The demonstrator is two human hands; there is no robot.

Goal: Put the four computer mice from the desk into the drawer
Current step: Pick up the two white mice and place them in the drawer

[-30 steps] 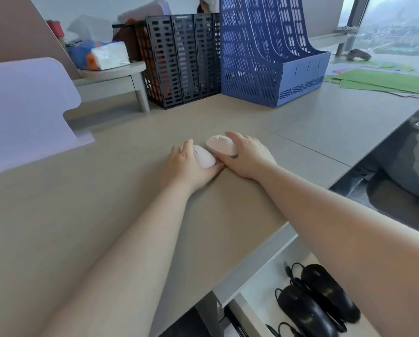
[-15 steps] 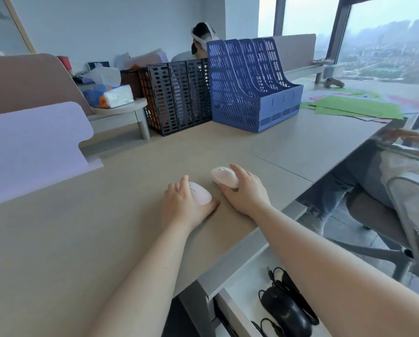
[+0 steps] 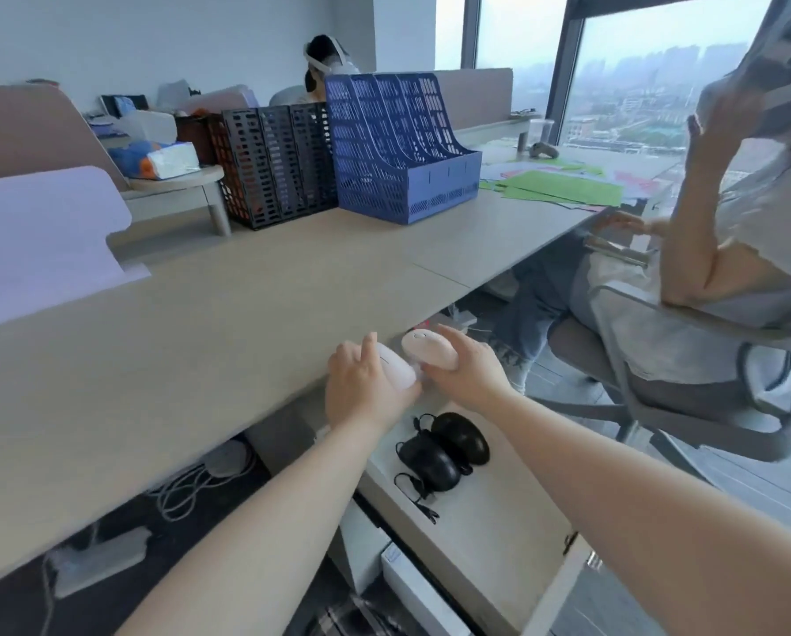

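My left hand (image 3: 363,390) grips a white mouse (image 3: 395,369) at the front edge of the desk (image 3: 200,314). Right beside it, my right hand (image 3: 469,371) holds a pale pink mouse (image 3: 428,350) just past that edge, above the open drawer (image 3: 499,511). The two mice nearly touch. Two black wired mice (image 3: 444,447) lie side by side in the drawer's back part, their cables coiled around them.
A blue file rack (image 3: 398,153) and a black one (image 3: 274,162) stand at the desk's back. Green paper sheets (image 3: 563,188) lie far right. A person sits on a chair (image 3: 687,360) close to the right. Cables and a power strip (image 3: 100,562) lie under the desk.
Both hands have lifted their mice off the desk middle and pulled them back to the front edge, over the open drawer. The camera has tilted up and back.
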